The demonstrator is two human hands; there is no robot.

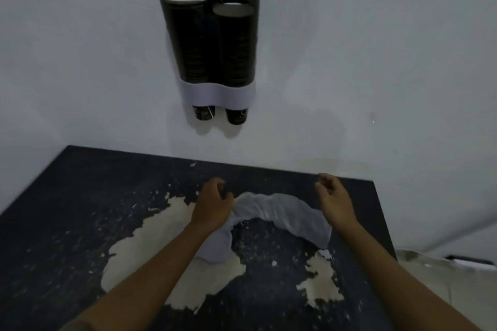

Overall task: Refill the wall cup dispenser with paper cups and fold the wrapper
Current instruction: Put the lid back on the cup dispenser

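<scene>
Wrapper (279, 212) lies crumpled on the table (67, 209) between our hands. Our left hand (213, 205) curls over its left end, apparently pinching it; our right hand (334, 200) hovers loosely curled, holding nothing. Cups (188, 40) fill the dispenser (217, 93) on the far wall.

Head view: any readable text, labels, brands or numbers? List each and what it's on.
No text reads clearly.
Left cup stack: faint pale print on the dark cups, too blurred to read.
Right cup stack: the same, unreadable.
Bottom cups below the dispenser band: pale marks, too small.
Wrapper, table: none seen.
</scene>
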